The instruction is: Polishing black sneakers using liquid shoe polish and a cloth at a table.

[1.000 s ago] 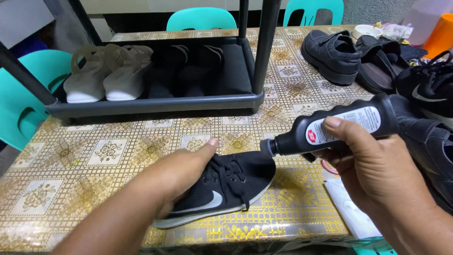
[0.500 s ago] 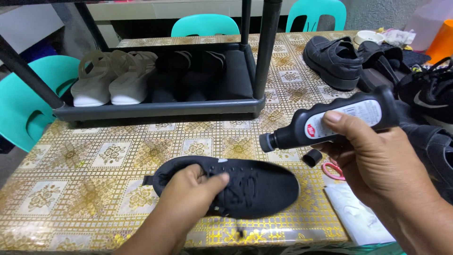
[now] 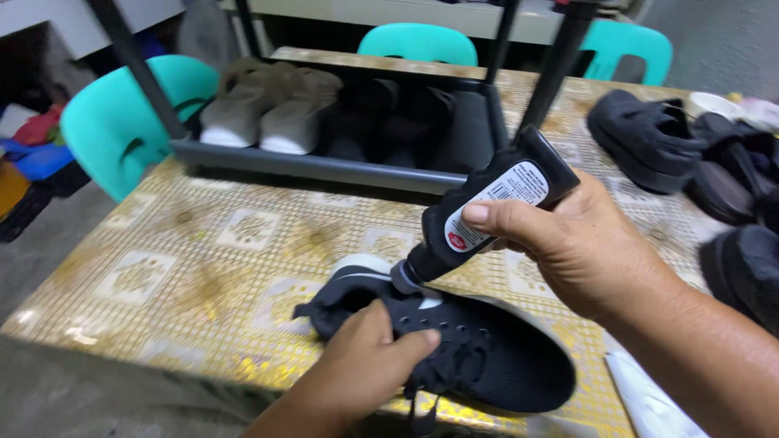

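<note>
Head view: right hand (image 3: pixel 592 251), fingers wrapping the black plastic polish bottle (image 3: pixel 479 219), tips its applicator onto the black mesh lace-up sneaker (image 3: pixel 479 349), which left-hand (image 3: pixel 365 365) fingers clamp on the worktop (image 3: pixel 162 268).

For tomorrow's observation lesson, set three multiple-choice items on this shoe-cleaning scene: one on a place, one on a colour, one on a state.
1. Where does the tip of the black bottle rest?
A. against the heel end of the black sneaker
B. inside the dark shoe rack
C. on a chair seat

2. What colour are the plastic chairs?
A. red
B. turquoise
C. white

3. How is the bottle held?
A. upright and capped
B. lying flat on the table
C. tilted nozzle-down in the right hand

Answers: 1 A, the nozzle meets the shoe's heel collar near the left hand. 2 B, both seats by the table are turquoise. 3 C, the base points up and the nozzle down.
</note>
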